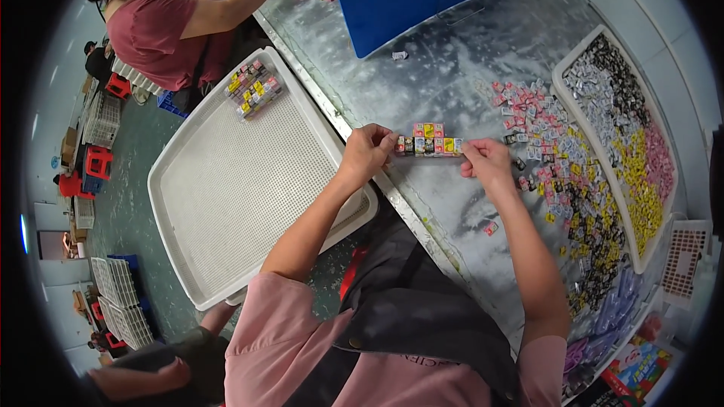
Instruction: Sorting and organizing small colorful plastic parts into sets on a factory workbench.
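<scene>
Blocks (428, 145) pinched, just right of centre frame!
Left hand (367, 154) and right hand (489, 162), fingertips closed, hold an end each; at left, a perforated tray (241, 196) carries one colourful bundle (253, 92); far right, a white bin (559, 78) holds coloured pieces (642, 192).

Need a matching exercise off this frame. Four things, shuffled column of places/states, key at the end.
Things
1. Left hand
2. Right hand
3. Blue panel
4. Perforated tray

Places or states
A. At the right end of the row of small blocks
B. White, with a cluster of blocks near its far end
C. At the left end of that row
D. On the table, beyond the hands

Pairs: 1-C, 2-A, 3-D, 4-B
</scene>
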Tool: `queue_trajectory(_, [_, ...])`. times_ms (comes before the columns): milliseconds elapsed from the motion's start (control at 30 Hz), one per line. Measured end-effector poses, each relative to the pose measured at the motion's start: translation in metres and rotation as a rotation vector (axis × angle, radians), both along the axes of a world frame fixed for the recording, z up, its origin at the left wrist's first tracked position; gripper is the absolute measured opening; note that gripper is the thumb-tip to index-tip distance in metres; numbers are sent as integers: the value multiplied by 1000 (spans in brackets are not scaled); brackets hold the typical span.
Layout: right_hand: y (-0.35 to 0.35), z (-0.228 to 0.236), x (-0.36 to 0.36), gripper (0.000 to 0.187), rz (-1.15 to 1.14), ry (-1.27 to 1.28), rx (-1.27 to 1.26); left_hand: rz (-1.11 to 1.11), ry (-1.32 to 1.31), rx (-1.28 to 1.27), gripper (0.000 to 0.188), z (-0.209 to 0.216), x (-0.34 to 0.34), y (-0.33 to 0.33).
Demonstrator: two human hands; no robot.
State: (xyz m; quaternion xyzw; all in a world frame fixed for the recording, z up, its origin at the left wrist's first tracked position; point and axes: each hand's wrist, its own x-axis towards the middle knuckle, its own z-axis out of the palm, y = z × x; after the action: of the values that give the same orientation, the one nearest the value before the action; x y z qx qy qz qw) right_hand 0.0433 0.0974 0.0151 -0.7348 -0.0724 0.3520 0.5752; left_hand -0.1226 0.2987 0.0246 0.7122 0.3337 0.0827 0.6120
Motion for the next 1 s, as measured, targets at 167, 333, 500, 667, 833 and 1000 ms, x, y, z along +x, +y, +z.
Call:
queue_trajectory(167, [-6,-14,13,26,6,-115,0,-10,12,163,34,-4,5,-6])
queue_trajectory(333, [4,2,15,46,190,-351,-182,24,40,28,49,7,-3,-4])
queue_trajectory(500, [2,0,16,50,130,-214,-237,-2,74,-100,54,13,4,-12])
queue_trajectory(667, [5,0,22,59,204,-92,-240,2,68,-179,50,5,11,-7])
queue_trajectory(833, [11,-7,27,55,195,-157,-239,28,36,-183,49,9,17,-7])
queue_trajectory(1000, [18,4,13,44,152,-147,-80,47,48,-115,30,12,3,10])
